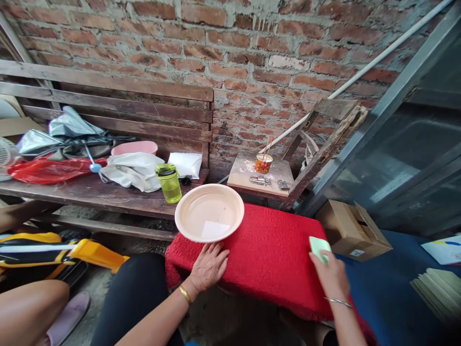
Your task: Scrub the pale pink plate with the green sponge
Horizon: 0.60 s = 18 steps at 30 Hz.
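My left hand (211, 265) lies palm down on the red cloth (270, 259), fingers stretched out, tips by the near rim of a cream basin (196, 206). Shallow liquid seems to stand in the basin, and a white rectangular patch (216, 229) shows near its front; sheet or reflection, I cannot tell. Over the right part of the cloth, my right hand (332, 275) pinches a pale green square piece (319, 246). Its material is not clear. A green bottle (169, 183) stands on the bench just left of the basin.
The wooden bench (82, 196) holds a white cloth (135, 170), pink tub (135, 147) and red plastic bag (54, 169). A chair (245, 181) behind bears a decorated cup (263, 163) and padlocks (258, 179). Right are a cardboard box (345, 226) and stacked sheets (437, 290). Another person's knee (32, 307) is left.
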Each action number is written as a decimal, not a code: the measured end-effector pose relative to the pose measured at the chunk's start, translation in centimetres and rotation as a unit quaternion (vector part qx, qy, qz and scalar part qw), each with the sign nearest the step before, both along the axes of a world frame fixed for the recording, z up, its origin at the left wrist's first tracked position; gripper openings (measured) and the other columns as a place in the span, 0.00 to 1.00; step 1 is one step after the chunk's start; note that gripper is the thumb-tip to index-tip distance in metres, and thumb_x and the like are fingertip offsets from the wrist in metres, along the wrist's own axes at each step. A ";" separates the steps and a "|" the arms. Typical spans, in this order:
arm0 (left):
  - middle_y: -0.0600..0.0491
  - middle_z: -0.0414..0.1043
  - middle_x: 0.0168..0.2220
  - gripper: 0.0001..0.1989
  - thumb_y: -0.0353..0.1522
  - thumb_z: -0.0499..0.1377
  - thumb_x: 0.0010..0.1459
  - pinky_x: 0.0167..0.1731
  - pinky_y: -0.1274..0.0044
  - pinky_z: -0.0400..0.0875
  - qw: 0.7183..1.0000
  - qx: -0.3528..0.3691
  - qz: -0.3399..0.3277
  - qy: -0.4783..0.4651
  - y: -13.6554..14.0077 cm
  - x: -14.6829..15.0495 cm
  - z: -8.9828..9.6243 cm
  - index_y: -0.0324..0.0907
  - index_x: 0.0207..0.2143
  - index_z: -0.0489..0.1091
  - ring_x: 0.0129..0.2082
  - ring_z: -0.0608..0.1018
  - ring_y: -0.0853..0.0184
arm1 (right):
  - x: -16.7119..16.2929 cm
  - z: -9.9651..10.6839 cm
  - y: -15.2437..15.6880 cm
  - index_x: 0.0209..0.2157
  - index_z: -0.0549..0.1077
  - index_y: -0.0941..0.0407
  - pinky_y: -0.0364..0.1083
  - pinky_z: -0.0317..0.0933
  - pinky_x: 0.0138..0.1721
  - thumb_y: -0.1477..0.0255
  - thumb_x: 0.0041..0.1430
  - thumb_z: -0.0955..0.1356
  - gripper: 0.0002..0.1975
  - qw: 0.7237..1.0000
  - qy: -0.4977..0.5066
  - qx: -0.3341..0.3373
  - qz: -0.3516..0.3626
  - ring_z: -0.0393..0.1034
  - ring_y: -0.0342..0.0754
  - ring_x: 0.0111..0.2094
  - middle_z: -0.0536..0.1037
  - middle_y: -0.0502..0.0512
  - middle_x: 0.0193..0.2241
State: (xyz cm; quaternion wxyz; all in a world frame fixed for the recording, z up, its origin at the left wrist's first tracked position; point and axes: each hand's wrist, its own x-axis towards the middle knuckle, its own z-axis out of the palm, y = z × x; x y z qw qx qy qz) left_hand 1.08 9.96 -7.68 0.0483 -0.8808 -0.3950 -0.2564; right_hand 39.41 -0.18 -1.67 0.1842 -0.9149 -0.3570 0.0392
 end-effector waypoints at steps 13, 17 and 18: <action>0.48 0.74 0.51 0.15 0.30 0.53 0.63 0.56 0.64 0.64 0.999 0.024 -0.010 0.019 0.3 -0.4 -0.4 0.48 0.48 0.76 0.52 0.75 0.58 | -7.8 -0.9 1.7 0.50 0.74 0.49 0.46 0.62 0.40 0.59 0.61 0.65 0.18 0.978 -0.060 -0.060 0.190 0.71 0.50 0.39 0.71 0.56 0.40; 0.48 0.75 0.51 0.15 0.30 0.53 0.63 0.55 0.64 0.65 0.999 0.018 -0.016 0.026 0.3 -0.3 -0.2 0.48 0.48 0.76 0.52 0.75 0.57 | 3.3 -0.7 -3.9 0.53 0.73 0.50 0.49 0.65 0.42 0.52 0.62 0.60 0.25 0.995 -0.006 -0.102 0.008 0.73 0.53 0.38 0.73 0.58 0.36; 0.48 0.75 0.50 0.15 0.30 0.53 0.62 0.55 0.64 0.65 0.999 0.016 -0.017 0.026 0.3 -0.3 -0.1 0.48 0.48 0.76 0.52 0.75 0.58 | 5.4 -0.8 -5.2 0.53 0.73 0.51 0.50 0.65 0.42 0.50 0.61 0.59 0.28 0.994 0.005 -0.105 -0.035 0.74 0.54 0.38 0.74 0.59 0.35</action>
